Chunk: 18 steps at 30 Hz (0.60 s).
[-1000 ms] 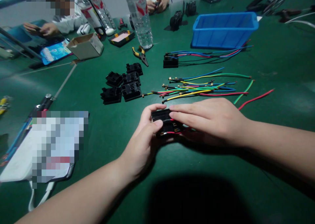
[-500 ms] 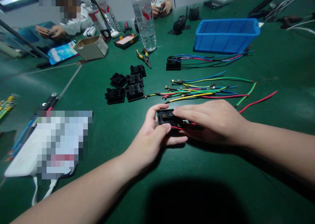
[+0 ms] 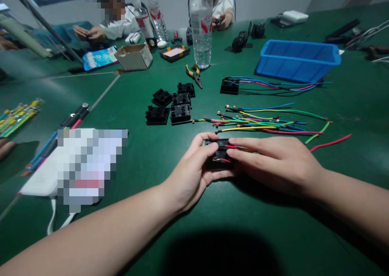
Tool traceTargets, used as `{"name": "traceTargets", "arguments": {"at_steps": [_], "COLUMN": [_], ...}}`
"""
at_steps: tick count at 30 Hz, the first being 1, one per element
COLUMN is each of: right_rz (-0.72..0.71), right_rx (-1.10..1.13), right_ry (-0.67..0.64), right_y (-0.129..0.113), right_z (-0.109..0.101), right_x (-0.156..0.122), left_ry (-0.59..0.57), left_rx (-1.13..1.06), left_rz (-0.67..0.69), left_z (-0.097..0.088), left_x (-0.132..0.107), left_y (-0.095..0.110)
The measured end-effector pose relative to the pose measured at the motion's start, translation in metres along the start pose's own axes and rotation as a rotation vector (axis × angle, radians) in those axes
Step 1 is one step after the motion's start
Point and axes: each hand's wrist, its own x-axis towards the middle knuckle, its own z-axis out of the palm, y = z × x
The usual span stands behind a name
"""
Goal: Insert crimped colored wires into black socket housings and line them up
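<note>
My left hand [image 3: 191,175] grips a black plastic connector block [image 3: 219,156] on the green table, thumb and fingers wrapped round its left end. My right hand [image 3: 273,162] lies over the block's right side, fingers pinched on thin red wires that run into it. Just beyond lies a bundle of coloured wires [image 3: 264,122] with brass terminals. A group of black connector housings [image 3: 172,106] sits further left.
A blue plastic bin [image 3: 298,59] stands at the back right, with a wired black connector [image 3: 229,86] before it. Pliers [image 3: 194,74] and a water bottle [image 3: 201,29] lie behind. A white pouch [image 3: 39,179] is at my left. Other people's hands [image 3: 89,33] work at the far edge.
The view has tilted up and shifted, so everything sits lower and to the right. My hands still hold the same block; the right fingers have slid back over the red wires.
</note>
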Motion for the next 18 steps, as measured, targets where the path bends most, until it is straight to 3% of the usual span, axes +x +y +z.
{"name": "traceTargets", "arguments": {"at_steps": [18], "right_rz": [-0.106], "right_rx": [-0.020], "right_ry": [0.102], "right_y": [-0.0035], "right_z": [0.0011], "right_x": [0.0006], "left_ry": [-0.071], "left_rx": [0.047], "left_rz": [0.113], "left_z": [-0.0050], "left_x": [-0.0029], "left_y": [-0.0082]}}
